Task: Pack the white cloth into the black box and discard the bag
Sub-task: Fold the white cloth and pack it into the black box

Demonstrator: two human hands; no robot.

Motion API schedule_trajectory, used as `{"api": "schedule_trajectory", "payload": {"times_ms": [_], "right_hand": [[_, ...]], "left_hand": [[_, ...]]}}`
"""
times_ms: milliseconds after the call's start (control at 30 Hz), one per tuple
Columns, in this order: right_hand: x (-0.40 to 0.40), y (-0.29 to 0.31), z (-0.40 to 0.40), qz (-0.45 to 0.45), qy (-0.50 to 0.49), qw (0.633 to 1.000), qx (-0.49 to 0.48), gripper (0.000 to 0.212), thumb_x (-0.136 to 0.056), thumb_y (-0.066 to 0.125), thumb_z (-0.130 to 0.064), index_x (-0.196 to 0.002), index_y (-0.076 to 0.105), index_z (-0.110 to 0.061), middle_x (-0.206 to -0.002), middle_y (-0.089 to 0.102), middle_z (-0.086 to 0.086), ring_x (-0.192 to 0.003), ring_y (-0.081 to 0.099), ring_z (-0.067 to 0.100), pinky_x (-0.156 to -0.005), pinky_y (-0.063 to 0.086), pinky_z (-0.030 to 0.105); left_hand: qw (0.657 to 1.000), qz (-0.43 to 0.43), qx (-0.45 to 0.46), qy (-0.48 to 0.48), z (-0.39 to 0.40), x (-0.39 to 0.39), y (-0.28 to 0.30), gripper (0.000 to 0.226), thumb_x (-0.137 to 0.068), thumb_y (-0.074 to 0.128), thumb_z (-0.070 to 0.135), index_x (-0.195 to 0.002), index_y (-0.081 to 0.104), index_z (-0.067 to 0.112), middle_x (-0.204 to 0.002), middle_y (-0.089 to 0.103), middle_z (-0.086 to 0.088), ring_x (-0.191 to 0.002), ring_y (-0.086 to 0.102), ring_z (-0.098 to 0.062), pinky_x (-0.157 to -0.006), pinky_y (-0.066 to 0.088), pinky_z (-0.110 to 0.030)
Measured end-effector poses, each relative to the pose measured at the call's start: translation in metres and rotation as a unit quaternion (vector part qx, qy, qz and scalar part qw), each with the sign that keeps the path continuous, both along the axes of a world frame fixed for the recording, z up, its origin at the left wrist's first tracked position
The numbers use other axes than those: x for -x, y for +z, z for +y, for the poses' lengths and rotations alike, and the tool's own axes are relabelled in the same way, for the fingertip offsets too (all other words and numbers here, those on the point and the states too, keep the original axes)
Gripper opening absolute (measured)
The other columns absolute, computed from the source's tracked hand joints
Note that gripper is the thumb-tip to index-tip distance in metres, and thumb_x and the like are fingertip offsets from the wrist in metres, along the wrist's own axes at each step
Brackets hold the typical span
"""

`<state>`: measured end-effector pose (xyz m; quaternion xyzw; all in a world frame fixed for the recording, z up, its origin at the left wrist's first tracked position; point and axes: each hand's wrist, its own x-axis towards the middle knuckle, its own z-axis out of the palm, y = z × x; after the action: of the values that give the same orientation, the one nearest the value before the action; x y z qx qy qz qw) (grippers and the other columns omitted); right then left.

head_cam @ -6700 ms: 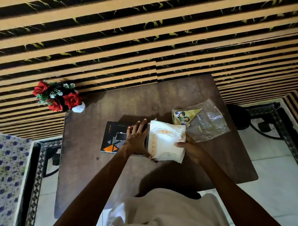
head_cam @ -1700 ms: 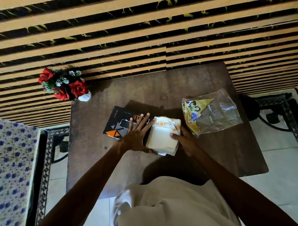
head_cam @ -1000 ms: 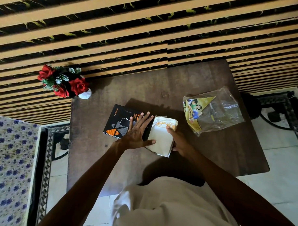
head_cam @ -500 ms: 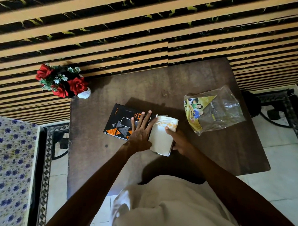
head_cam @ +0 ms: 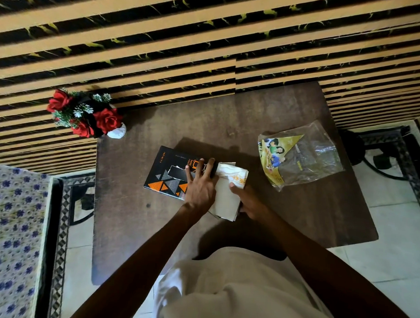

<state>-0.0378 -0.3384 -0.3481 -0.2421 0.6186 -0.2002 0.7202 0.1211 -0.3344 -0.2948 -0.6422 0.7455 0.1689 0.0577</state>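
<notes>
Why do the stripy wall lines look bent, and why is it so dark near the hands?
Head view: the wide-angle lens curves and fans the striped wall; light falls from the person's side, so the left hand, right hand and body throw a dark shadow on the table; the clear bag shows pale glare; the white cloth looks brightest.

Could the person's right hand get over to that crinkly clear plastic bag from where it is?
Probably yes: bare brown table lies between the right hand and the clear plastic bag, though it would first release the white cloth.
</notes>
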Motion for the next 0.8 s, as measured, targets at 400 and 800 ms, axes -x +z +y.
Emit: {"api": "schedule_trajectory", "payload": {"times_ms": [400, 800], "right_hand": [[0.001, 0.009, -0.004, 0.026, 0.002, 0.999, -0.027, 0.041, -0.090, 0.065, -0.033, -0.127, 0.052, -0.023, -0.119, 0.064, 0.005, -0.108, 0.061, 0.027, -0.087, 0.052, 0.050], [0.016, 0.014, -0.006, 0.040, 0.092, 0.994, -0.043, 0.051, -0.081, 0.068, -0.050, -0.121, 0.056, -0.021, -0.125, 0.062, 0.015, -0.111, 0.062, 0.036, -0.081, 0.058, 0.052]], "left_hand": [[0.990, -0.138, -0.037, -0.016, -0.009, 0.027, 0.003, 0.063, -0.097, 0.048, 0.003, -0.151, 0.014, 0.009, -0.161, 0.000, -0.024, -0.144, 0.010, -0.056, -0.108, 0.032, -0.066], [0.994, 0.026, -0.048, -0.092, -0.030, -0.043, 0.018, 0.107, -0.071, 0.063, 0.073, -0.154, 0.020, 0.020, -0.160, 0.027, -0.002, -0.147, 0.023, -0.027, -0.122, 0.016, -0.050]]}}
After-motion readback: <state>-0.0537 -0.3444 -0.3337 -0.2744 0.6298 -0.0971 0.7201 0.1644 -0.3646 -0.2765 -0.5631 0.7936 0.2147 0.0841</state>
